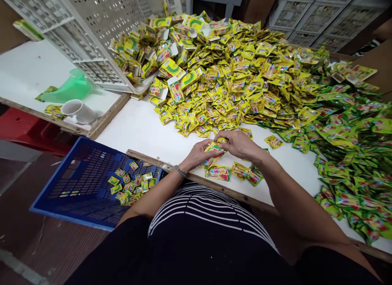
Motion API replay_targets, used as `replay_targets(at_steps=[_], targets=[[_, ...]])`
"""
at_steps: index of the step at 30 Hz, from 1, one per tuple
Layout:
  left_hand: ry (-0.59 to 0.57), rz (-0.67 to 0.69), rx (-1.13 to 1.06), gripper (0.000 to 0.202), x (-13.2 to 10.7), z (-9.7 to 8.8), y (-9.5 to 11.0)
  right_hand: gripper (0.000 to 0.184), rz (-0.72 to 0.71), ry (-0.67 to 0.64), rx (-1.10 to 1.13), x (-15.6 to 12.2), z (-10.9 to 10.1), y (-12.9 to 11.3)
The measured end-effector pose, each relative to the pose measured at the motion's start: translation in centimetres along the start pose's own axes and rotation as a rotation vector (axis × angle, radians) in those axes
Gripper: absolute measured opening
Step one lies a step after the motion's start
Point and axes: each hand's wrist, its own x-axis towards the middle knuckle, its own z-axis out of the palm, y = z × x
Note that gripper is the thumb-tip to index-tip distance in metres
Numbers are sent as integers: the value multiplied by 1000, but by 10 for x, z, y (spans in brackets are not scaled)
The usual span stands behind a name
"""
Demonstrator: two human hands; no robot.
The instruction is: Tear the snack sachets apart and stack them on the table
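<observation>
left hand [197, 155] and right hand [238, 144] curl inward, close together

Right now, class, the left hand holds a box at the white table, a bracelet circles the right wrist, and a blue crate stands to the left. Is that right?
Not quite: the head view shows the bracelet on the left wrist, not the right. The rest stands: the left hand holds a box at the white table, and the blue crate is to the left.
</observation>
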Motion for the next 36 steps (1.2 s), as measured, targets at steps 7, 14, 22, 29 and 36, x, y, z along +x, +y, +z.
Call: replay_targets(at_steps=[7,14,22,29,36], targets=[[-12,84,82,41,13,-7,0,21,51,159,-62,9,-9,-7],[-20,-93,126,35,12,-15,-3,23,55,216,6,14,17,6],[80,-210,-197,43,-25,-24,-7,25,33,81,64,9,52,-15],[-7,-152,245,37,-40,-47,10,35,-60,-122,-166,17,62,-41],[123,-135,156,54,-46,-49,3,22,-21,268,111,7,77,-27]])
